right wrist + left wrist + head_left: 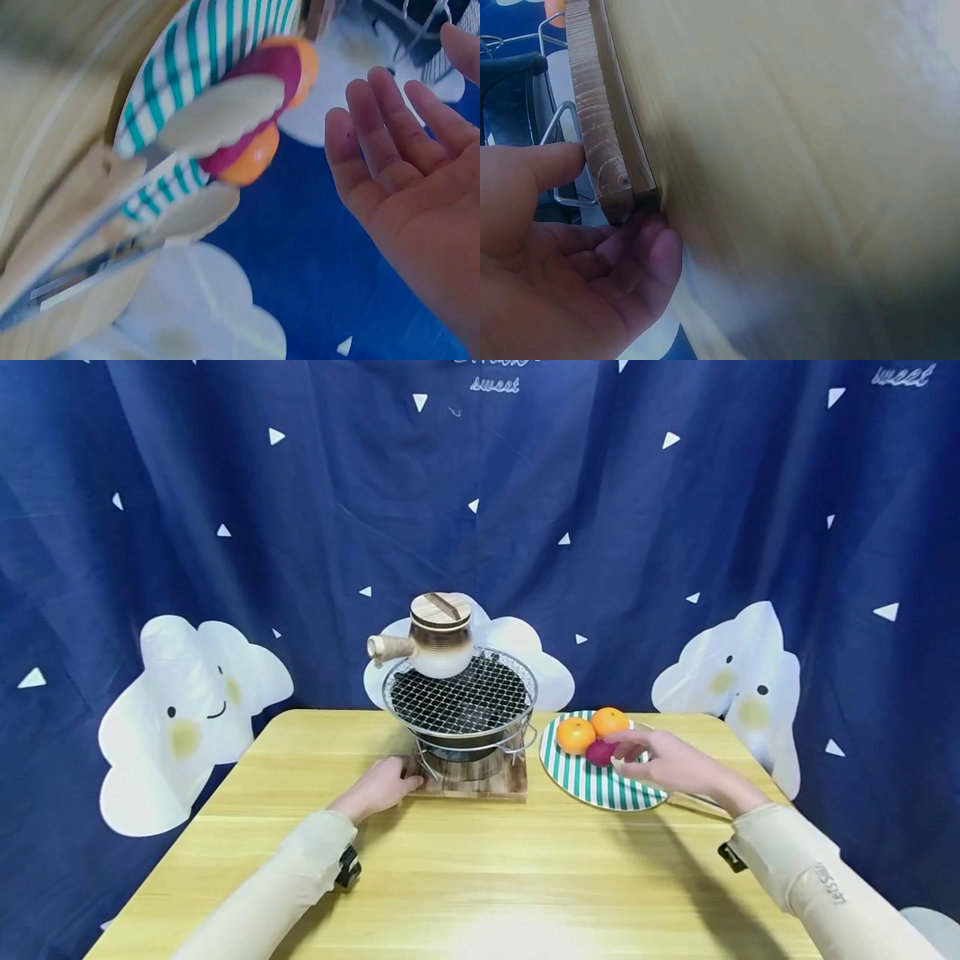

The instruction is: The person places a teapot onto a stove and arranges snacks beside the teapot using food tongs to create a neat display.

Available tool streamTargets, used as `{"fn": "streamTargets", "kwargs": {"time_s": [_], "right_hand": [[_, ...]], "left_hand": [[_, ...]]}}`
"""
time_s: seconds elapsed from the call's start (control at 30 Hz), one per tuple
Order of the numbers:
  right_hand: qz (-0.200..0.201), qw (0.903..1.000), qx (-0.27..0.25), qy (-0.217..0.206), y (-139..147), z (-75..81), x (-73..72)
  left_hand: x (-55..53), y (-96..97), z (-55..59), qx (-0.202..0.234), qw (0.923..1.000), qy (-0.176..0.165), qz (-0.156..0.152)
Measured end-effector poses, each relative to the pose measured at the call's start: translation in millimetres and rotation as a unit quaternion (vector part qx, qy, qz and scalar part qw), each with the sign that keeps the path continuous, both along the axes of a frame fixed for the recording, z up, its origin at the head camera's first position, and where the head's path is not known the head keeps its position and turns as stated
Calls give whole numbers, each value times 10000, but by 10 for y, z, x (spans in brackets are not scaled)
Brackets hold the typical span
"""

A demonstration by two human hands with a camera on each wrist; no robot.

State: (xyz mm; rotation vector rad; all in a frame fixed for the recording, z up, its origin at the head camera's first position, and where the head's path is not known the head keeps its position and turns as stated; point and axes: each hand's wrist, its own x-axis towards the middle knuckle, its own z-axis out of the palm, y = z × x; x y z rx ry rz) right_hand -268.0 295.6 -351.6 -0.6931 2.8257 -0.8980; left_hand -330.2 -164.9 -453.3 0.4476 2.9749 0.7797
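A small round wire-mesh grill [465, 697] stands on a square wooden board [480, 787]. My left hand [381, 787] grips the board's near left corner. In the left wrist view the thumb [559, 163] lies along the top of the board's edge [600, 112], with the other fingers curled at its underside. My right hand [656, 758] hovers over the striped oval plate [600, 792], fingers apart and holding nothing. On that plate sit two oranges [575, 736] and a purple, smooth oblong piece [602, 753]. Tongs [225, 112] with cream scalloped tips lie across the plate beside the purple piece.
On the grill's mesh stands a brown-and-white teapot [442, 652] with a wooden lid and a wrapped side handle, pointing left. Wire legs [517, 743] stick out from the grill's right side. A blue curtain [337, 527] hangs behind the wooden table [465, 868].
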Motion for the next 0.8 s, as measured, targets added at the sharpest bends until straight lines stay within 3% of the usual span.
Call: {"fn": "streamTargets", "kwargs": {"time_s": [0.13,0.4,0.8], "right_hand": [[-241,9995,141,110,180,71,22],[-282,9980,159,551,553,74,29],[-547,9973,324,362,925,-53,-1]], "left_hand": [[-7,-8,6,-48,10000,21,-7],[6,-14,-7,-29,10000,8,-53],[3,-16,-18,207,9995,-208,-102]]}}
